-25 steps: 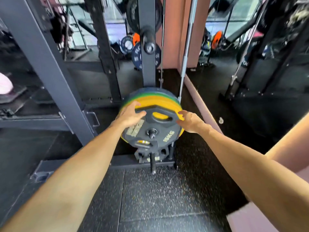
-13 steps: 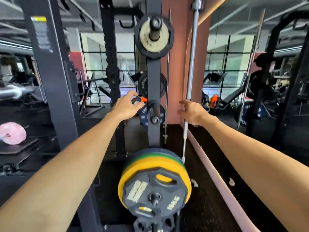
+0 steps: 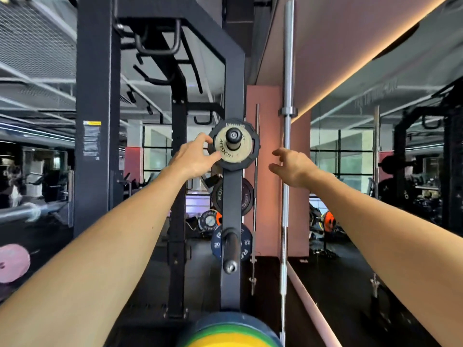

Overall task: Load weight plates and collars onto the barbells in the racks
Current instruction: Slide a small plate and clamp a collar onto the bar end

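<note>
A small beige plate (image 3: 225, 154) marked ROGUE sits in front of a black plate (image 3: 253, 144) on the top storage peg (image 3: 233, 136) of the dark rack upright (image 3: 231, 284). My left hand (image 3: 194, 157) touches the left rim of these plates, fingers curled on the edge. My right hand (image 3: 292, 167) hovers open just right of the upright, fingers spread, touching nothing. An empty peg (image 3: 230, 249) juts out lower down. At the bottom edge lies a stack of blue, green and yellow plates (image 3: 233, 331).
A bare steel barbell (image 3: 286, 146) stands upright against the pink wall on the right, beside a mirror (image 3: 375, 196). More Rogue plates (image 3: 218, 194) hang behind the upright. A rack post (image 3: 96, 116) rises at left; a pink plate (image 3: 12, 262) sits far left.
Both hands rose from the low plate stack, past the middle peg, up to the top peg. The view tilted upward. My left hand now touches the small plates' rim.
</note>
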A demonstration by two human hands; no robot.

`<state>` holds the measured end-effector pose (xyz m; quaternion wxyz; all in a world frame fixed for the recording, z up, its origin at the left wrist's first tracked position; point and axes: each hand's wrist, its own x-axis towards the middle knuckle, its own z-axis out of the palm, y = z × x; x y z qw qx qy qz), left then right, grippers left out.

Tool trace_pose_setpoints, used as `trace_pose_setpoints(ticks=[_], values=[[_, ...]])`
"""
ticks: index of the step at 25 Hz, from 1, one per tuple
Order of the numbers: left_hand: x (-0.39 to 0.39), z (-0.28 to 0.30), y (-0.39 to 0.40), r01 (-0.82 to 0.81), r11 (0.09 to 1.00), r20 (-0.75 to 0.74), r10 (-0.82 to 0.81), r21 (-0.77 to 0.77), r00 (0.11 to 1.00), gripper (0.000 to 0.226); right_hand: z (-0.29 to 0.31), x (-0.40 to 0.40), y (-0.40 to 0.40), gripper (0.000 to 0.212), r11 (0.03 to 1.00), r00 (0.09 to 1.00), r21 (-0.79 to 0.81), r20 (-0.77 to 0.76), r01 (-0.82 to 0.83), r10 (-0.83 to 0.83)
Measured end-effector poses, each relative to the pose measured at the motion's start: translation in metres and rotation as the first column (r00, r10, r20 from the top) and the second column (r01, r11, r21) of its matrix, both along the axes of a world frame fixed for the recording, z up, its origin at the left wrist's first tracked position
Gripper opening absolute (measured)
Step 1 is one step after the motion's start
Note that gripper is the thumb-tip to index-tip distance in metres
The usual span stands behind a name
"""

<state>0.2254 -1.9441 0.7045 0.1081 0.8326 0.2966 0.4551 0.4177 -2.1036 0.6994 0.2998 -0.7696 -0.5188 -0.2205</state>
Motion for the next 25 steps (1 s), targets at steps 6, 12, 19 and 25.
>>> trace_pose_setpoints(ticks=[6,12,19,25], values=[[0.013,0.004,0.018,-0.052,0.998,-0.025,0.053,0.032,0.998,0.046,0.015,0.016,0.016,0.053,1.0,1.0,0.011,-0.014,-0.012,0.012],[0.046,0.009,0.083,-0.088,0.995,-0.057,0.09,0.041,0.994,0.045,0.016,0.04,0.073,0.046,0.999,0.998,0.018,-0.053,-0.039,0.04],[0.101,0.03,0.173,-0.018,0.999,-0.03,0.019,0.038,0.999,0.051,0.037,0.083,0.165,0.031,0.997,0.999,0.077,-0.044,-0.008,0.011],[0.143,0.049,0.205,-0.005,0.99,0.072,-0.005,0.142,0.997,0.041,0.053,0.109,0.214,0.041,0.988,0.999,0.155,-0.049,0.0,0.008]])
